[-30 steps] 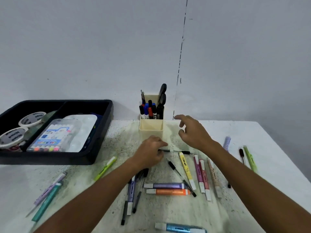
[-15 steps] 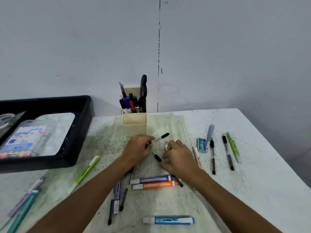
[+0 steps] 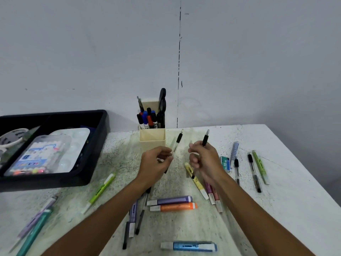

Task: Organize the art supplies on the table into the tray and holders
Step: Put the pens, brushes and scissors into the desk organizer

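Observation:
My left hand (image 3: 156, 162) pinches a thin clear pen with a black grip (image 3: 178, 140), tip pointing up and away. My right hand (image 3: 204, 159) grips a second black-grip pen (image 3: 205, 139), held upright above the table. Both hands hover just in front of the cream pen holder (image 3: 152, 139), which holds markers and black scissors. The black tray (image 3: 92, 159) sits at the left with a palette and a marker pack inside. Purple (image 3: 169, 200), orange (image 3: 174, 207) and blue (image 3: 188, 246) highlighters lie on the table below my hands.
More pens lie on the right, beside a small green staples box (image 3: 225, 164) and a green highlighter (image 3: 259, 166). A yellow highlighter (image 3: 196, 180) lies under my right wrist. A green pen (image 3: 100, 191) and teal and lilac pens (image 3: 35, 230) lie at the left. The wall rises behind.
My right hand has picked a pen up off the table and raised it. My left hand has lifted its pen too. The camera view shifted, then swung partly back.

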A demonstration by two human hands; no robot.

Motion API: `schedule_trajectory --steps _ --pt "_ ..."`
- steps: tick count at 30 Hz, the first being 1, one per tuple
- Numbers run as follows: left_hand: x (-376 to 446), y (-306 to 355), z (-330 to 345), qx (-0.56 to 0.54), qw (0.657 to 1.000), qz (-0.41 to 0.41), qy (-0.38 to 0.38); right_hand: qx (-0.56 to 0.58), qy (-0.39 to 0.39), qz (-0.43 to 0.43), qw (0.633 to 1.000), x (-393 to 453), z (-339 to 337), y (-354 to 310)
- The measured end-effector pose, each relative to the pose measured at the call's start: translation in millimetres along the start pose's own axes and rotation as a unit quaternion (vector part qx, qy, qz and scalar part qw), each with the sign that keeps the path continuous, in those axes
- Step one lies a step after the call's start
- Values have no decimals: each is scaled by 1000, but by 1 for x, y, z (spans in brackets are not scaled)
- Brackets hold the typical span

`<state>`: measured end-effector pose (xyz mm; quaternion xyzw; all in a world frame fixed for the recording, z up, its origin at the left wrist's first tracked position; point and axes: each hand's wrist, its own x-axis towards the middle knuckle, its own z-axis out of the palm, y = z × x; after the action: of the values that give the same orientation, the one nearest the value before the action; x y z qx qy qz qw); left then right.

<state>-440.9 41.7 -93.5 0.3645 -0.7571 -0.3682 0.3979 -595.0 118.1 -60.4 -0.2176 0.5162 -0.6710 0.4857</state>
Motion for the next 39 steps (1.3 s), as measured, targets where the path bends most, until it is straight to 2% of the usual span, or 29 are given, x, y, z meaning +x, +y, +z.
schedule_trajectory --steps 8,13,16,20,22,24,27,30,35,39 --pt "-5 45 64 -115 991 18 -69 -79 75 -6 994 -2 -26 -19" --pt "-7 67 118 -138 984 37 -110 16 111 -8 994 -5 -61 -32" --pt "-12 81 148 -114 986 77 -93 46 138 -23 989 -6 -92 -43" --pt "-11 88 180 -55 994 86 -42 0 193 -79 978 -9 -139 -64" --pt "-8 86 194 1 995 87 -47 -18 225 -98 969 -12 -160 -77" --pt "-7 82 209 108 987 98 -67 -5 243 -100 965 -13 -178 -86" --pt "-10 77 228 288 945 118 -99 9 228 -85 970 -13 -193 -90" --pt "-11 83 238 363 917 108 -127 17 193 -69 979 -12 -204 -91" --pt "-7 96 240 302 946 31 -116 47 136 -43 989 -6 -209 -87" --pt "-8 97 227 209 976 -13 -61 37 147 -55 987 2 -202 -79"
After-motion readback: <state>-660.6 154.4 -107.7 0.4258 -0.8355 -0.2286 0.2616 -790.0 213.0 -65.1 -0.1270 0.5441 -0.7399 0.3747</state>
